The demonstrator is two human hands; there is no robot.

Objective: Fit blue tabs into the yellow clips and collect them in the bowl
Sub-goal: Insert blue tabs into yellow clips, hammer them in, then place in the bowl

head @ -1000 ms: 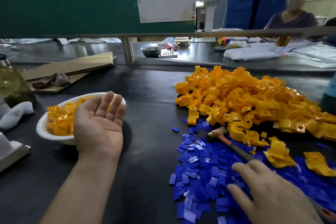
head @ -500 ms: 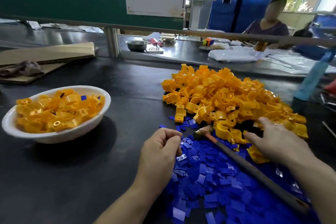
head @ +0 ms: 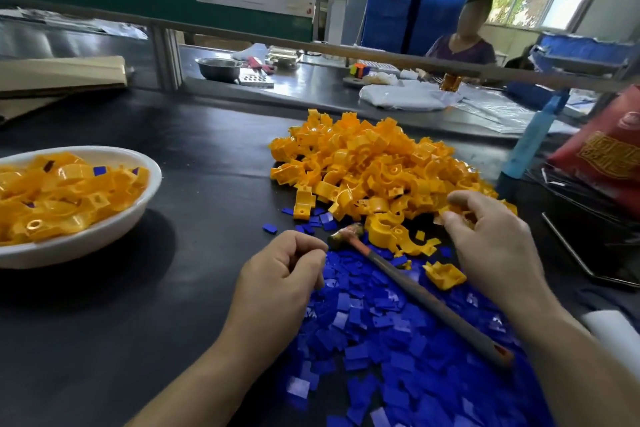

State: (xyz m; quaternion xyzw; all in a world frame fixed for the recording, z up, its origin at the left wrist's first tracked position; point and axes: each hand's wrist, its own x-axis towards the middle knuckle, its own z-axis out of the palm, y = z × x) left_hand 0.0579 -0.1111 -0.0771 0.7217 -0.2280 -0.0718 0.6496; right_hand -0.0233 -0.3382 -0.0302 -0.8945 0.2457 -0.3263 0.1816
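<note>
left hand (head: 284,274): lower middle of the frame, at the left edge of the blue tabs (head: 381,322). The grip is curled tight, thumb against fingertips, but honestly I can't tell if there's a tab in there.
right hand (head: 495,246): right of centre, at the lower right edge of the pile of yellow clips (head: 363,163). The grip is clamped on one yellow clip (head: 458,211).
bowl (head: 86,243): far left of the frame, already heaped with fitted clips and well apart from both hands.
hammer (head: 415,291): lies diagonally across the tabs, right between the two hands, with its head just beside the left fingertips.
risk 1: the tabs are thin, flat and stacked on each other, so the pinch could come up empty or with two stuck together.
risk 2: a wrist bumping the hammer handle could shove tabs across the table (head: 190,288).
risk 3: pulling a clip from the foot of the pile could make others slide down onto the tabs.
risk 4: the bowl looks pretty full, so a tossed piece might bounce out.
vs half a second ago: the right hand lay flatter on the clips and now its fingers curl round one. The left hand sits at the same edge of the tabs.
vs one second ago: the left hand was open, palm up, by the bowl.
</note>
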